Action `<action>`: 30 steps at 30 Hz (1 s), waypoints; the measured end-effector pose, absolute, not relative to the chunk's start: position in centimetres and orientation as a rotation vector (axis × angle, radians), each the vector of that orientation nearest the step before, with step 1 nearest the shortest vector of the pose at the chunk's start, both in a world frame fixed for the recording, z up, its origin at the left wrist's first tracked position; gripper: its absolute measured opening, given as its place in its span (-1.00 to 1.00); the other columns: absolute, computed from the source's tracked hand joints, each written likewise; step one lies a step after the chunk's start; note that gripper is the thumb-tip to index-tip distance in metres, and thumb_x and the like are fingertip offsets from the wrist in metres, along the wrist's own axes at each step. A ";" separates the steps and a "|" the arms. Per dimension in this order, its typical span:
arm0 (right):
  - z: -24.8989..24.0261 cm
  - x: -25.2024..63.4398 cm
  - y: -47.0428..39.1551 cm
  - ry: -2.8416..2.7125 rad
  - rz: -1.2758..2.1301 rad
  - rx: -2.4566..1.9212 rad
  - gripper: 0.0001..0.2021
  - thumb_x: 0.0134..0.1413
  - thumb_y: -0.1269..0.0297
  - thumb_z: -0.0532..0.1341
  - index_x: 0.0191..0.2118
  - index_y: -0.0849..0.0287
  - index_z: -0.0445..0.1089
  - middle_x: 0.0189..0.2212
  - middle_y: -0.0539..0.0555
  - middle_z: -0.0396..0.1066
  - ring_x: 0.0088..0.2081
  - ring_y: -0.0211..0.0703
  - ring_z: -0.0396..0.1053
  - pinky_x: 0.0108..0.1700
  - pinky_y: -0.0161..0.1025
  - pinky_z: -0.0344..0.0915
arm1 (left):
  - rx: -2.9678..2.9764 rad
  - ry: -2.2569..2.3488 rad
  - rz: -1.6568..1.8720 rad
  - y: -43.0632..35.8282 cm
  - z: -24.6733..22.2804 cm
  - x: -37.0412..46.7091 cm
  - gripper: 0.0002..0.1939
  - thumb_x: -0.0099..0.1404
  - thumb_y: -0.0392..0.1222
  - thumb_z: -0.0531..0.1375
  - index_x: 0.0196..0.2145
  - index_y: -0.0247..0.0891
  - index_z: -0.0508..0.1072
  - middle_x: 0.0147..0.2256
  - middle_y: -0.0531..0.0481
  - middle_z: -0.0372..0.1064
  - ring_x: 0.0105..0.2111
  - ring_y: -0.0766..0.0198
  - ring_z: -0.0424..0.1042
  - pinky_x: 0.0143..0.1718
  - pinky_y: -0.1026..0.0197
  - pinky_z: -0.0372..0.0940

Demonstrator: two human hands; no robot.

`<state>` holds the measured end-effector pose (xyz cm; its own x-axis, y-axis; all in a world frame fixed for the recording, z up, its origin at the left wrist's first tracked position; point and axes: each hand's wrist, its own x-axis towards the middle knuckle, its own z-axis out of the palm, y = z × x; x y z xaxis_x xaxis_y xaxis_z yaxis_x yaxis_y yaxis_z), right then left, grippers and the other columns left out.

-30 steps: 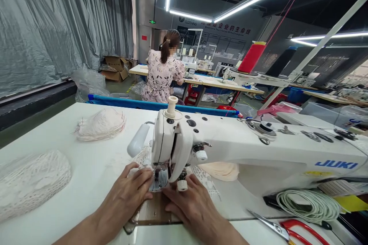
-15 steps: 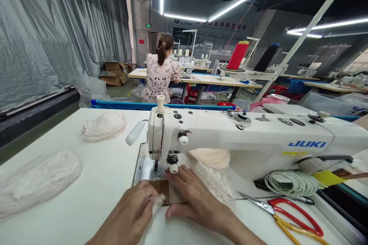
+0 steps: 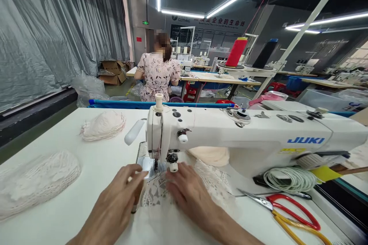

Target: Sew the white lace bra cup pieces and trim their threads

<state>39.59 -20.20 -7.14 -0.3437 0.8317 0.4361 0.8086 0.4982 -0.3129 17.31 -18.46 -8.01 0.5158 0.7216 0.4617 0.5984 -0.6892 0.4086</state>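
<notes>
A piece of white lace fabric (image 3: 155, 193) lies on the sewing machine bed, its far edge close to the presser foot (image 3: 155, 165). My left hand (image 3: 113, 199) is at the lace's left edge, fingers bent and closed at its corner beside the metal needle plate (image 3: 148, 164). On the right side of the lace rests my right hand (image 3: 191, 197), its fingers laid over the cloth just below the machine head; its thumb is hidden. The white JUKI sewing machine (image 3: 244, 130) spans the view. More lace (image 3: 214, 176) lies under its arm, right of my right hand.
Lace stacks (image 3: 43, 180) and cut white pieces (image 3: 102, 125) lie on the left. Beige pieces (image 3: 211, 155) sit under the arm. Red-and-yellow-handled scissors (image 3: 296, 214) and a coil of pale cord (image 3: 290, 179) are at right. A person (image 3: 158, 72) sits at another table ahead.
The lace now lies spread over the bed, covering the brown patch seen before. My left hand has moved left and forward; my right hand stays nearby, its thumb no longer visible.
</notes>
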 end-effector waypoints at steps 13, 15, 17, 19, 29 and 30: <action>-7.2 39.7 -18.5 -2.467 -0.024 -1.246 -0.74 0.21 0.11 0.09 -0.25 0.23 0.32 -0.36 0.10 0.41 -0.27 -0.10 0.34 -0.13 -0.16 0.20 | 2.933 0.741 1.019 -15.5 -9.0 18.9 -0.68 0.27 -0.54 -0.07 -0.28 -0.25 0.39 -0.30 0.04 0.41 -0.23 0.32 0.35 -0.06 0.15 0.01; -7.2 40.0 -18.0 -2.473 -0.027 -1.219 -0.73 0.21 0.09 0.08 -0.27 0.22 0.33 -0.36 0.10 0.42 -0.22 -0.09 0.33 -0.08 -0.17 0.19 | 2.961 0.774 1.022 -15.2 -9.0 19.1 -0.68 0.25 -0.55 -0.08 -0.30 -0.26 0.38 -0.31 0.02 0.40 -0.24 0.30 0.34 -0.08 0.14 0.01; -7.2 40.2 -17.5 -2.470 -0.034 -1.213 -0.71 0.20 0.06 0.09 -0.28 0.21 0.33 -0.35 0.10 0.42 -0.20 -0.08 0.31 -0.04 -0.16 0.17 | 2.994 0.804 1.014 -14.9 -9.1 19.3 -0.70 0.24 -0.53 -0.06 -0.30 -0.26 0.38 -0.31 0.01 0.40 -0.24 0.27 0.33 -0.09 0.13 0.02; -7.3 40.3 -17.1 -2.464 -0.028 -1.198 -0.69 0.19 0.04 0.09 -0.26 0.21 0.33 -0.34 0.10 0.43 -0.21 -0.09 0.31 -0.05 -0.17 0.17 | 3.016 0.821 1.002 -14.8 -9.3 19.4 -0.72 0.23 -0.50 -0.04 -0.29 -0.26 0.39 -0.31 0.00 0.40 -0.24 0.25 0.33 -0.09 0.12 0.02; -7.2 40.5 -17.1 -2.492 -0.124 -1.166 -0.67 0.12 -0.01 0.14 -0.14 0.13 0.36 -0.20 0.08 0.43 -0.16 -0.11 0.29 -0.08 -0.18 0.21 | 3.020 0.815 1.115 -14.7 -10.1 19.5 -0.65 0.29 -0.52 -0.12 -0.23 -0.31 0.41 -0.29 -0.07 0.40 -0.21 0.22 0.32 -0.09 0.09 0.07; -7.3 40.5 -17.2 -2.486 -0.134 -1.156 -0.65 0.11 -0.04 0.14 -0.15 0.12 0.37 -0.20 0.09 0.43 -0.15 -0.10 0.29 -0.07 -0.17 0.20 | 3.024 0.811 1.123 -14.7 -10.1 19.5 -0.65 0.31 -0.50 -0.13 -0.21 -0.32 0.41 -0.28 -0.08 0.41 -0.19 0.21 0.32 -0.09 0.09 0.07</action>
<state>40.54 -17.20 -7.30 -0.5816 0.7143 0.3893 0.7521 0.6545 -0.0773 19.51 -14.69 -10.15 0.6561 0.3777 0.6533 0.5014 -0.8652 -0.0034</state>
